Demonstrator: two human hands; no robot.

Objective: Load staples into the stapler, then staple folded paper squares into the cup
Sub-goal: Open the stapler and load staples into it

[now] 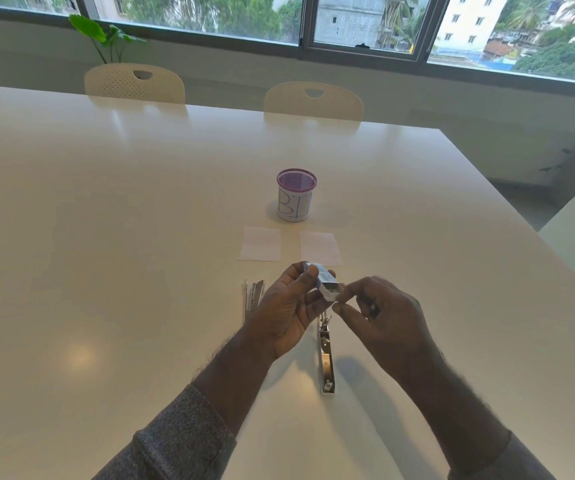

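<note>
- Head view: the left hand [288, 308] is raised above the table [106, 237], its fingers and thumb curled round a small staple box [326, 280], which tilts with its open end toward the right hand [383, 313].
- The right hand pinches at the box's pulled-out tray [333, 293] with thumb and forefinger; whether it holds any staples cannot be told.
- The two hands are close together, meeting at the box, both above the table and clear of its surface.
- The stapler [326, 358] lies on the table just below the hands, opened out flat, its long metal body running toward the person; its far end is hidden behind the hands.
- Another metal part [253, 296] lies on the table just left of the left hand, partly hidden by it; what it is cannot be told.
- Two paper squares [261, 244] [320, 247] lie flat side by side, apart from each other, just beyond the hands.
- The cup [295, 197], a purple mesh pot wrapped in white paper with blue letters, stands upright beyond the squares, near them.
- Grey sleeves [182, 441] cover both forearms.
- Two pale chairs [133, 83] [313, 100] stand at the table's far edge, below a window [365, 22]; a green plant [102, 36] stands behind the left chair.
</note>
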